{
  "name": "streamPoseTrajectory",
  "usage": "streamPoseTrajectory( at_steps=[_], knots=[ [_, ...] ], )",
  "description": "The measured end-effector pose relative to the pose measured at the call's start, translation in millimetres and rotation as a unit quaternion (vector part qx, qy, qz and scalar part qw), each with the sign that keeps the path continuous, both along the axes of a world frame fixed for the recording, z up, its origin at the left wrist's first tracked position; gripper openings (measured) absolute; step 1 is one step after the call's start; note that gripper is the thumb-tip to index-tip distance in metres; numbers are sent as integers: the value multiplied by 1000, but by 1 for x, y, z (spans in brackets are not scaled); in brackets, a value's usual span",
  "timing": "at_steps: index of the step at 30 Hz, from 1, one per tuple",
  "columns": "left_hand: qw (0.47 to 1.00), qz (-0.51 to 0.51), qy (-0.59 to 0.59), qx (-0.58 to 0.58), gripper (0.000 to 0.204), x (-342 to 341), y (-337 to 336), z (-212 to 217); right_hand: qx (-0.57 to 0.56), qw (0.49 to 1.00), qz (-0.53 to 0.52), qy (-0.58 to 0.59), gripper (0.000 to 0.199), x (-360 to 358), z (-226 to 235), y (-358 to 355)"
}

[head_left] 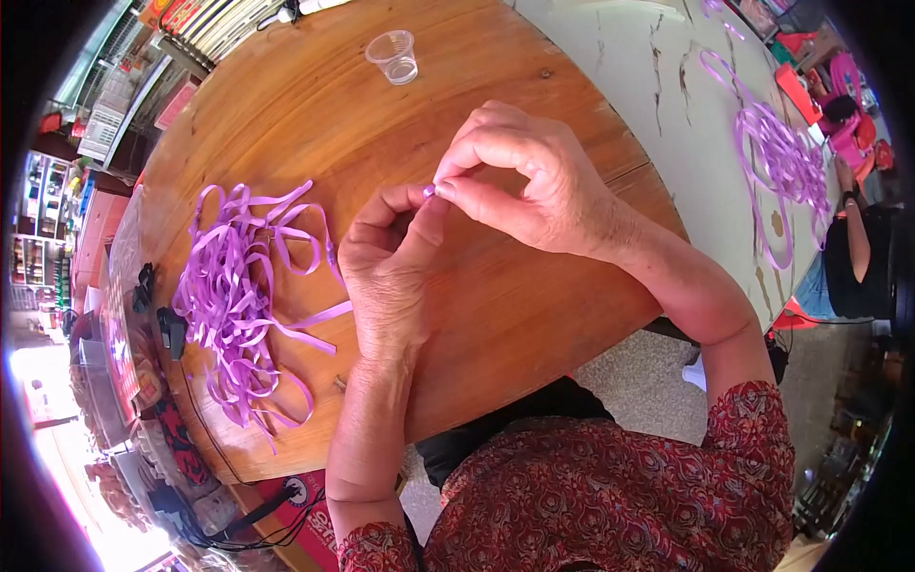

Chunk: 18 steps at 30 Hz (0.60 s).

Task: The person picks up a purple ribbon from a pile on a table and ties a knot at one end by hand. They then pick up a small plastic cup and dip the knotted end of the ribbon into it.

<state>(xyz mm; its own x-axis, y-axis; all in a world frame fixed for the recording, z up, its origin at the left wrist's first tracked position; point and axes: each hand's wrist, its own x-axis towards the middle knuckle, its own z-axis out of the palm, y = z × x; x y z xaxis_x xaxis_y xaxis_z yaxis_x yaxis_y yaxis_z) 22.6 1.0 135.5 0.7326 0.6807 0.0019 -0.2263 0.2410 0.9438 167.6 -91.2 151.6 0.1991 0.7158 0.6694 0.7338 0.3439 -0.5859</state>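
Note:
Both of my hands meet above the wooden table, fingertip to fingertip. Between them shows a tiny bit of purple ribbon (429, 192), too small to tell whether it is knotted or folded. My left hand (386, 262) pinches it from the left with thumb and forefinger, the other fingers curled. From the right, my right hand (534, 181) closes thumb and forefinger on the same spot, leaving a round gap behind the tips. A loose heap of purple ribbons (233, 296) lies left of my left hand, and some strands pass behind that wrist.
A clear plastic cup (393, 57) stands at the far side of the wooden table (515, 315). To the right, a marbled white table (658, 95) bears another purple ribbon heap (782, 162). Another person's arm (858, 238) shows at the far right. Dark cables lie by the left edge.

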Motion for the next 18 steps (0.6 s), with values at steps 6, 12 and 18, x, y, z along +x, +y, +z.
streamPoseTrajectory(
  at_steps=[6, 12, 18],
  knots=[
    [999, -10, -37, -18, 6, -1, -3, 4, -57, 988, 11, 143, 6, -5, 2, -4],
    [999, 21, -44, 20, 10, 1, -3, 3, 0, 995, 18, 93, 6, -5, 5, -1],
    [999, 17, 5, 49, 7, 1, -6, 3, -33, 997, 3, 74, 6, -4, 3, -4]
  ],
)
